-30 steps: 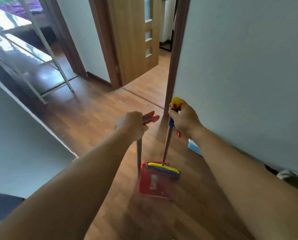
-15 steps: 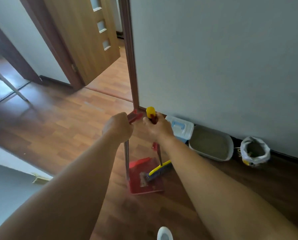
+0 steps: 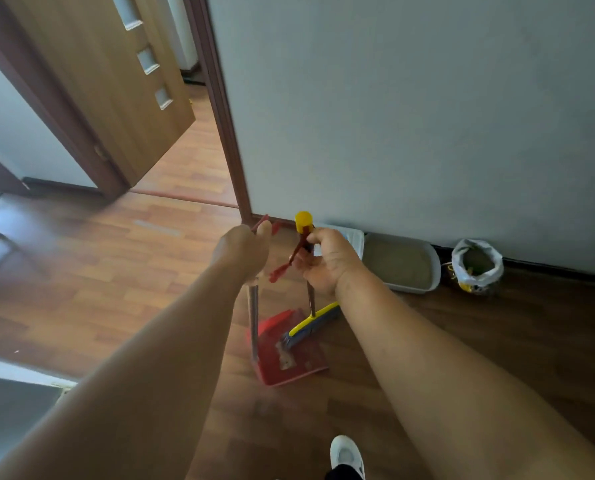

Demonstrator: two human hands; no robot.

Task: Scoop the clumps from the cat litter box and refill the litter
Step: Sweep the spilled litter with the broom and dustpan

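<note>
Wall (image 3: 410,116), pale and bare, fills most of what I see. A second ago I faced the open doorway beside the wooden door (image 3: 116,81). Since then my view has swung right along the plank floor (image 3: 81,289), and the task's things have come into sight.

The grey litter box (image 3: 412,290) sits on the floor against the foot of the wall, ahead and to my right, holding a flat bed of sandy litter. I cannot make out clumps from here. Just beside it, further right, slumps a white litter bag (image 3: 460,263) with its mouth open. A white-and-blue box (image 3: 354,237) sits left of the tray, half hidden behind my hand.

The red dustpan (image 3: 309,358) is low at the floor in front of me; whether it touches I cannot tell. The broom head (image 3: 315,322) lies tilted across its mouth.

My left grip (image 3: 242,251) is curled tight round the top of the dustpan's long handle. My right grip (image 3: 327,263) is wrapped round the broom shaft just under its yellow cap (image 3: 303,220). A red clip (image 3: 282,268) juts from between the fingers.

Both hands are full and well apart from the tray, so I judge scooping has not begun. I am only arriving, and I see no scoop.
</note>
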